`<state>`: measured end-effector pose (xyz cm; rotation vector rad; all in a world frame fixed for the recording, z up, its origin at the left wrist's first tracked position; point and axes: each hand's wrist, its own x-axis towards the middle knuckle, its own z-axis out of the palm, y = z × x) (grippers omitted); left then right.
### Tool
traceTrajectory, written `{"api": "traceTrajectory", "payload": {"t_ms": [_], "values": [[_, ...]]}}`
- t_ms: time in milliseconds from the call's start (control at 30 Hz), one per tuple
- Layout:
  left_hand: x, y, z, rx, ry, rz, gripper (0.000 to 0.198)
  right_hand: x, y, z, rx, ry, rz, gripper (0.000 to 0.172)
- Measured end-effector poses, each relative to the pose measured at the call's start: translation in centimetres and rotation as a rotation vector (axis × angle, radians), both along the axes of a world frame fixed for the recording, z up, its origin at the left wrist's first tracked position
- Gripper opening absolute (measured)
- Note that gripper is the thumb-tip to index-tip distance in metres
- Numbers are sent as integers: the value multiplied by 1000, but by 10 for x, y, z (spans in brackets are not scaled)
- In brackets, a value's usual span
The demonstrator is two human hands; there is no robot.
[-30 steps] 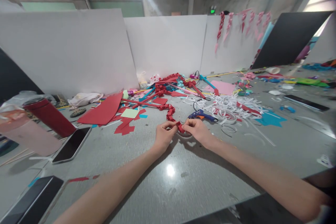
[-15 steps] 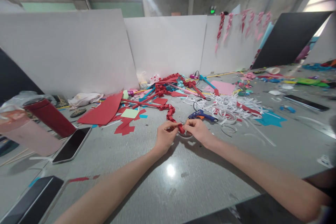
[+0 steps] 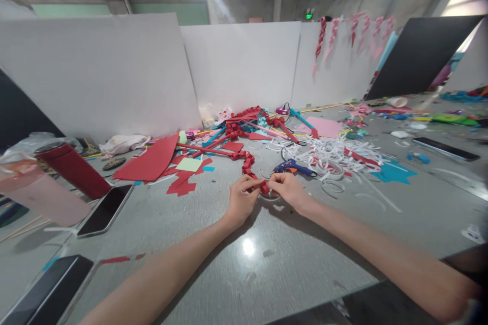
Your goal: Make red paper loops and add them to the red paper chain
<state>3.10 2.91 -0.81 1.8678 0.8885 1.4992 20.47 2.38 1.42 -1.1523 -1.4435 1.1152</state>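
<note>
A red paper chain (image 3: 247,161) runs from the heap at the back toward me, and its near end lies between my hands. My left hand (image 3: 244,197) pinches this end from the left, thumb and forefinger together. From the right, my right hand (image 3: 287,190) also has its fingertips closed on the same end. The fingers partly hide the links there. Just behind my right hand lies a blue glue gun (image 3: 295,167) with an orange trigger.
White paper strips (image 3: 331,155) are heaped at the right, beside blue paper (image 3: 394,171). Red paper (image 3: 150,160), a red flask (image 3: 72,170) and a phone (image 3: 104,210) are at the left. White panels (image 3: 244,68) stand along the back. A second phone (image 3: 446,148) lies far right.
My fingers have shifted slightly at the chain's near end, the left fingertips now lying flatter across it. Both hands keep their pinch; the things around them are unchanged.
</note>
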Motion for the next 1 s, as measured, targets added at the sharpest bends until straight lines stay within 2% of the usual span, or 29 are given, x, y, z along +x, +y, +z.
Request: {"api": "traceTrajectory", "payload": {"t_ms": [333, 567, 1000], "values": [[1, 1, -2, 16, -12, 11, 29, 2, -1, 2, 2, 41, 53, 22], [2, 0, 2, -12, -51, 30, 23, 5, 0, 3, -10, 16, 120, 22], [1, 1, 1, -15, -55, 43, 23, 6, -3, 9, -18, 18, 121, 22]]}}
